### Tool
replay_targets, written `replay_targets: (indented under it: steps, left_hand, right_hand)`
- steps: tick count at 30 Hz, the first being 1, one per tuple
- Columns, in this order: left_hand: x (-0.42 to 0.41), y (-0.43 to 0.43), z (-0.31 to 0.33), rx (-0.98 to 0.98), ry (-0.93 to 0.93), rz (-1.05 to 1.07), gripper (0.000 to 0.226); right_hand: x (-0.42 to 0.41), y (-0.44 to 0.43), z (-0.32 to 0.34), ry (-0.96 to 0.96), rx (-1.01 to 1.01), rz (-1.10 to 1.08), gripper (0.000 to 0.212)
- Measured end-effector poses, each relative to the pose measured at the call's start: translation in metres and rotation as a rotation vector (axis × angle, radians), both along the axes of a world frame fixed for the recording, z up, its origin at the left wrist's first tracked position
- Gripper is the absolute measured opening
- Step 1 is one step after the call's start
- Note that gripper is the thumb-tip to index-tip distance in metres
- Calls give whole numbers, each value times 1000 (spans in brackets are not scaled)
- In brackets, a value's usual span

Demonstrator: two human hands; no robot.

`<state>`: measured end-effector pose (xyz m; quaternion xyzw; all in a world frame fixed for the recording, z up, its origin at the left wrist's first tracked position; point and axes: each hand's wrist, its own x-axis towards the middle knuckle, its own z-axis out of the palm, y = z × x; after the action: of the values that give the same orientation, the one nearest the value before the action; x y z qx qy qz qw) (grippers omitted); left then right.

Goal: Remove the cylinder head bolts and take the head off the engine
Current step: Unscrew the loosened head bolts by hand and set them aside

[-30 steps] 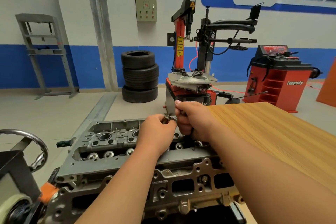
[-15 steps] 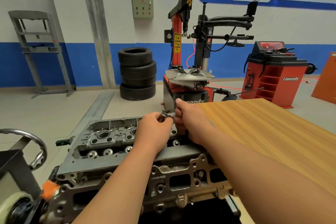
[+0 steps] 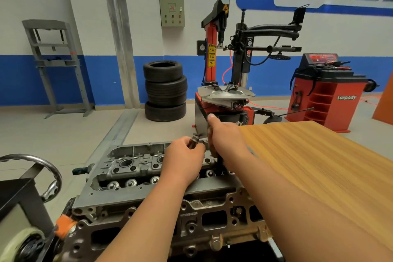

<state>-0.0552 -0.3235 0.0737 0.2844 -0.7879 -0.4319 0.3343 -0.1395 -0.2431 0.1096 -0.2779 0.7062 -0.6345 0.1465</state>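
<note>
Both forearms reached over the cylinder head. The left hand pinched a small metal piece, and the right hand gripped an upright tool, one fingertip raised.

Auto repair workshop, tyre changer, wheel balancer, stacked tyres, engine

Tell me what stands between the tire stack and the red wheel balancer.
A tire changer stands between the tire stack and the red wheel balancer; the head view shows it.
</note>
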Motion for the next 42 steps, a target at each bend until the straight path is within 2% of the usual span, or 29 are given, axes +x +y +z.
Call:
replay_targets:
  steps: [3, 5, 7, 10, 11, 12, 14, 17, 18, 19, 20, 22, 23, 25, 26, 28, 31, 33, 35, 37, 40, 42]
  left_hand:
    - [-1, -1, 0, -5, -7, 5, 32]
    - [0, 0, -1, -13, -10, 1, 30]
    - [-2, -1, 0, -8, 3, -5, 29]
    - [-1, -2, 0, 12, -9, -13, 29]
    - [-1, -2, 0, 14, -22, -9, 28]
    - [-2, -1, 0, 14, -30, -4, 28]
    - [-1, -1, 1, 11, -20, 4, 29]
    - [-1, -1, 2, 5, -4, 9, 33]
    - [0, 0, 2, 5, -6, 7, 33]
    - [0, 1, 1, 8, -5, 4, 33]
    - [0, 1, 1, 10, -5, 2, 32]
    - [0, 0, 0, 13, -16, 5, 30]
    - [-1, 0, 0, 13, -23, 7, 30]
    - [-2, -1, 1, 16, -36, 9, 30]
    - [-2, -1, 1, 10, -40, 11, 30]
    - [0, -1, 0, -8, -39, 17, 28]
    - [0, -1, 1, 17, -23, 20, 30]
    - [0, 0, 1, 18, -32, 21, 30]
    - [0, 0, 1, 26, -20, 5, 29]
    - [0, -1, -1, 32, -20, -4, 29]
    - [-1, -1, -1, 10, -23, 2, 27]
    - [-2, -2, -1, -2, -23, 14, 27]
  right_hand:
    - [-18, 3, 6, -291, 20, 476, 53]
    - [-24, 6, 11, -366, 60, 593, 51]
    - [-20, 5, 14, -252, 117, 465, 43]
    - [-1, 4, 5, 192, 81, 101, 23]
    - [3, 2, 0, 274, 31, 25, 24]
    - [3, 0, -3, 271, -27, -21, 31]
    - [-3, -2, 3, 74, -84, 37, 47]
    - [-18, 2, 20, -311, -21, 456, 60]
    - [-21, 4, 22, -385, -33, 519, 61]
    - [-21, 4, 23, -385, -28, 509, 59]
    - [-18, 3, 20, -295, -6, 424, 54]
    - [-3, 2, 12, 1, 36, 119, 40]
    - [5, 1, 7, 114, -6, -25, 34]
    - [16, -3, -3, 217, -103, -116, 26]
    - [16, -5, -4, 213, -135, -126, 29]
    - [5, -5, 5, 88, -145, -91, 46]
    - [-15, 2, 27, -243, 48, 347, 56]
    - [-18, 4, 29, -308, 82, 434, 54]
    - [-8, 0, 22, -152, 48, 217, 45]
    - [7, -1, 11, -24, -82, -62, 33]
    - [18, -3, -6, -60, -174, -125, 23]
    - [13, -5, -2, 17, -97, -174, 38]
